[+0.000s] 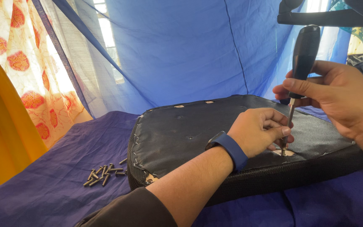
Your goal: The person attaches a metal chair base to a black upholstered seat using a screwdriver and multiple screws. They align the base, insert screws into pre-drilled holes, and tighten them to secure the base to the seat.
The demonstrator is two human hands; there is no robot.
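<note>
A black fabric-covered seat cushion [181, 134] lies upside down on a purple cloth, its cover stapled along the edge. My right hand [337, 94] grips the black handle of a screwdriver [304, 54] that stands nearly upright, tip down on the cushion's underside. My left hand [259, 130], with a blue band on the wrist, pinches the metal shaft low down near the tip, at a small pale patch [288, 153] in the fabric. What sits under the tip is hidden by my fingers.
A small heap of several dark screws [103, 173] lies on the purple cloth [64, 185] left of the cushion. Blue netting [181, 50] hangs behind, a flowered curtain [26, 63] at the left, a black chair part [328, 14] at the top right.
</note>
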